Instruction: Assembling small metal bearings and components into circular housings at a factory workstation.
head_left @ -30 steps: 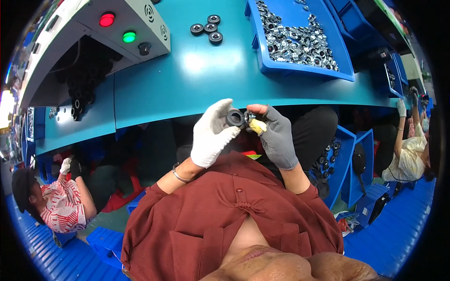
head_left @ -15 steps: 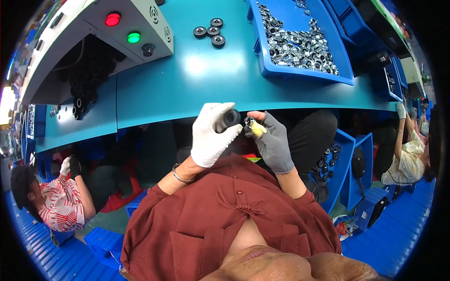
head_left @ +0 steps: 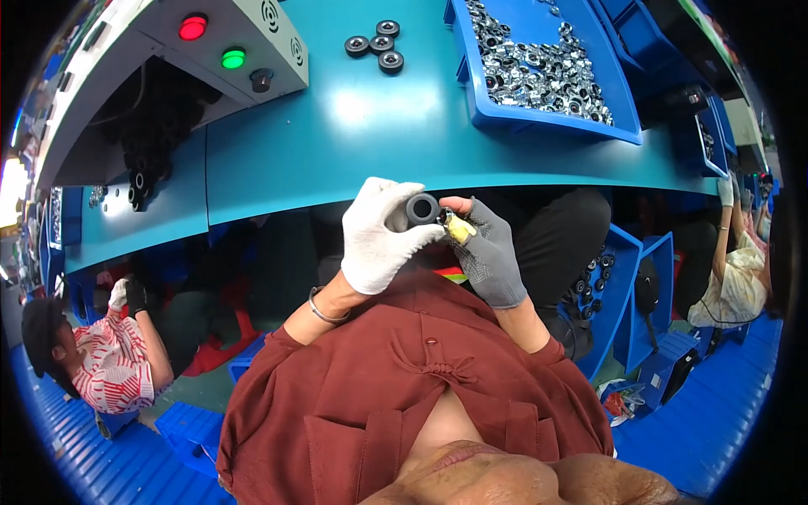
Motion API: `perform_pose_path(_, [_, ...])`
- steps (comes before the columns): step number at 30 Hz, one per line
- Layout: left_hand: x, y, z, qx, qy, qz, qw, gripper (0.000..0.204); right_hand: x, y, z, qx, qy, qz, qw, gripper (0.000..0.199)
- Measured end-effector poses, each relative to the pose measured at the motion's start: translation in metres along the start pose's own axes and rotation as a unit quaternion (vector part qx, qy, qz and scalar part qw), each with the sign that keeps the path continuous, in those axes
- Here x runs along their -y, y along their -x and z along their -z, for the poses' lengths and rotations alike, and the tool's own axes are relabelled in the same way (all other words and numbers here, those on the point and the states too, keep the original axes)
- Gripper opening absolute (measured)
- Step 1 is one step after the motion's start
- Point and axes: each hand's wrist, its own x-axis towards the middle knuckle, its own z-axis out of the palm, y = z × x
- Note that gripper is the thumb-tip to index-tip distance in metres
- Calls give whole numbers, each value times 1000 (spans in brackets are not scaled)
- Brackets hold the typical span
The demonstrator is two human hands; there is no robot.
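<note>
My left hand, in a white glove, grips a small black rubber ring just below the front edge of the teal worktable. My right hand, in a grey glove, pinches a small yellow-tipped piece against the ring. Both hands meet close to my chest. Three finished black rings lie on the table's far side.
A blue tray full of small metal parts sits at the back right. A grey control box with a red and a green light stands at the back left. Other people work at left and right. Blue bins stand under the table.
My hands have stayed together and turned the black ring slightly; its open end now faces up toward the camera.
</note>
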Motion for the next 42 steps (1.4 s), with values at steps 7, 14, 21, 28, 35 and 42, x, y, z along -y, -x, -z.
perform_pose_path(7, [-8,1,-1,29,-17,41,999,53,5,0,-4,5,-28,0,1000,32])
perform_pose_path(14, [-1,14,-13,51,151,119,980,52,1,-3,-3,-12,40,70,997,30])
perform_pose_path(21, [4,19,-12,95,322,236,912,47,1,-6,-3,-44,230,187,954,28])
perform_pose_path(28, [11,21,-17,94,279,231,927,39,9,-4,-3,-18,458,354,815,33])
perform_pose_path(35, [11,23,-34,59,349,312,882,27,15,2,-15,-23,655,371,658,42])
perform_pose_path(42, [-5,16,-27,45,415,299,858,24,31,9,-17,-48,541,334,771,50])
